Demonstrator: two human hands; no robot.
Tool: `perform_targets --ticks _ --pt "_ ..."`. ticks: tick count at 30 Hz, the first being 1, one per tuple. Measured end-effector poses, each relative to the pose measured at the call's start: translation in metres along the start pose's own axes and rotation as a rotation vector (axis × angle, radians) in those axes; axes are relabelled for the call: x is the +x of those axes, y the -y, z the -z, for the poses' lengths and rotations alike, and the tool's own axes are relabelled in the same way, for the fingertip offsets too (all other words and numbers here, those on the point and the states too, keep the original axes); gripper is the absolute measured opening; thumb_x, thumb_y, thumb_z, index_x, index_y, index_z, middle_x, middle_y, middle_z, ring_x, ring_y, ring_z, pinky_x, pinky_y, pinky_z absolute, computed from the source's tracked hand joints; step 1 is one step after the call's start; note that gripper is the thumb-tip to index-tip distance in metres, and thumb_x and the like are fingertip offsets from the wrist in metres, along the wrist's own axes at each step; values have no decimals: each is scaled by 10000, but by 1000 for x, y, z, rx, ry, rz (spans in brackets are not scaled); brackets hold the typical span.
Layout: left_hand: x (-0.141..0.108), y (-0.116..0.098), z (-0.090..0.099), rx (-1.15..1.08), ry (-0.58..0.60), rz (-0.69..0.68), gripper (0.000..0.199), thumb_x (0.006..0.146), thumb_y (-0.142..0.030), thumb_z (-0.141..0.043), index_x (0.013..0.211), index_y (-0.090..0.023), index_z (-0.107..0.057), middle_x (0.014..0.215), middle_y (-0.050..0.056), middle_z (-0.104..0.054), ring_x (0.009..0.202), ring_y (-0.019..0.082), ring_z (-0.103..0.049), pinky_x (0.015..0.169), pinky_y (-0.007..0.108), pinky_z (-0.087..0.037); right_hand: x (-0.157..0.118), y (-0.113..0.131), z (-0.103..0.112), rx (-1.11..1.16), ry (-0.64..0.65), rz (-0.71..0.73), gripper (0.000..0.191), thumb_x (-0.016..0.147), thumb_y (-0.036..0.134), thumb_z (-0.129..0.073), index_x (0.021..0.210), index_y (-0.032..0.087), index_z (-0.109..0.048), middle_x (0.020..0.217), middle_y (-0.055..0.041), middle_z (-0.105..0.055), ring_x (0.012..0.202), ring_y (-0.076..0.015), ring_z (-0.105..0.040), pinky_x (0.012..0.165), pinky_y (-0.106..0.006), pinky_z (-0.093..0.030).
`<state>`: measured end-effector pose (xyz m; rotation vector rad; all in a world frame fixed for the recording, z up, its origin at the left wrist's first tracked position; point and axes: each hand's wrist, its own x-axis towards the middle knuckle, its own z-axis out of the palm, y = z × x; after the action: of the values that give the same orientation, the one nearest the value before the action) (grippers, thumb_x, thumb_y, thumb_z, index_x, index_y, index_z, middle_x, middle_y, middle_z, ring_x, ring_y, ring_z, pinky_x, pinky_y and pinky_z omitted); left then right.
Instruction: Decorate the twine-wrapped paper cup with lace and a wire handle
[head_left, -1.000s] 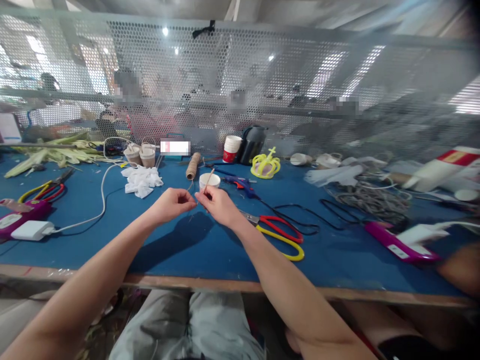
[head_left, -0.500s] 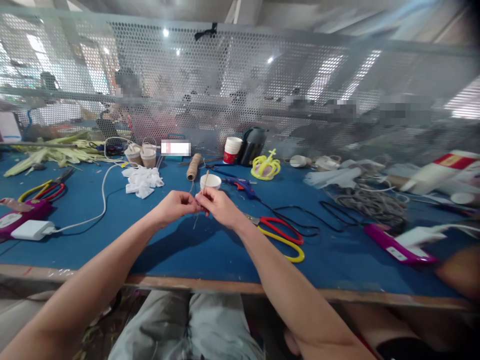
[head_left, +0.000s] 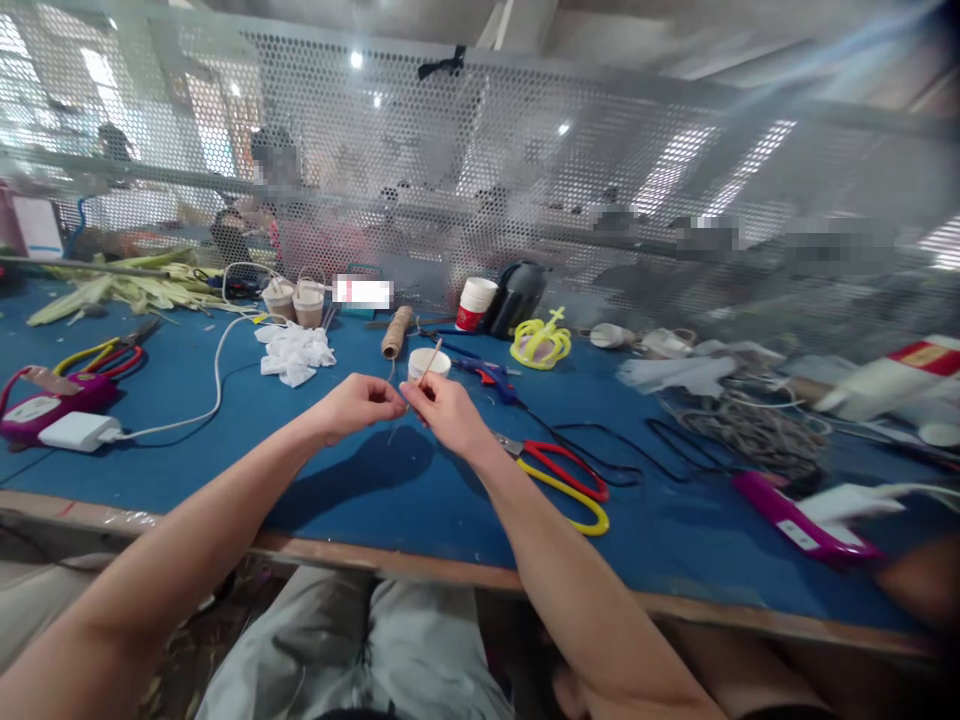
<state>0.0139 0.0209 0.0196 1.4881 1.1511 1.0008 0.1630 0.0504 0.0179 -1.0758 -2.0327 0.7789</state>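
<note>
- We see two hands meeting over the blue counter [head_left: 390, 500]: the left hand [head_left: 358, 402] and the right hand [head_left: 444, 405], fingertips almost touching.
- The fingers of both hands are pressed together in a pinch on one thin strand [head_left: 395, 428], which hangs a little below them above the counter; it is too fine for us to tell what it is made of.
- The right hand also holds one thin stick [head_left: 430, 362], tilted up and away over a small white cup [head_left: 428, 362].
- We count two pairs of scissors: one red and yellow pair [head_left: 564, 478] just right of the right wrist, another pair [head_left: 101, 357] far left.
- One spool of twine [head_left: 395, 332] lies beyond the hands, one glue gun [head_left: 486, 373] beside the cup, one yellow crown [head_left: 541, 342] further right.
- One crumpled white cloth [head_left: 294, 352] sits near two small pots [head_left: 294, 301].
- Two magenta power strips show: one [head_left: 45, 405] at left, one [head_left: 806, 517] at right, blurred.
- A tangle of cord [head_left: 754, 435] at right is hard to make out.
- The mesh screen [head_left: 480, 160] veils the people behind it.
</note>
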Motion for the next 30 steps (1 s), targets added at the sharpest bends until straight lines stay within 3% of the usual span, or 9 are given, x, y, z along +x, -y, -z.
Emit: perform_targets --ticks 9,16,30 --pt "2 7 -6 -24 -26 -18 183 571 -263 -623 536 -125 -507 496 -51 -451 474 48 -343 469 206 -235 2 -3 -4 0 -55 13 303 730 410 -528 565 174 -433 511 33 -437 502 -97 -395 508 -242 -325" --pt "3 8 0 -42 50 25 202 580 -307 -612 595 -118 -541 539 -30 -482 439 38 -323 423 199 -203 1 -5 -2 138 90 37 275 791 435 -428 735 170 -476 617 14 -524 495 -91 -476 482 -225 -409" --pt "2 3 3 74 7 -41 134 575 -241 -607 591 -121 -550 545 -29 -516 510 67 -409 510 211 -301 1 -2 -3 0 -19 3 257 792 368 -461 620 178 -442 502 33 -464 475 -98 -418 491 -233 -334"
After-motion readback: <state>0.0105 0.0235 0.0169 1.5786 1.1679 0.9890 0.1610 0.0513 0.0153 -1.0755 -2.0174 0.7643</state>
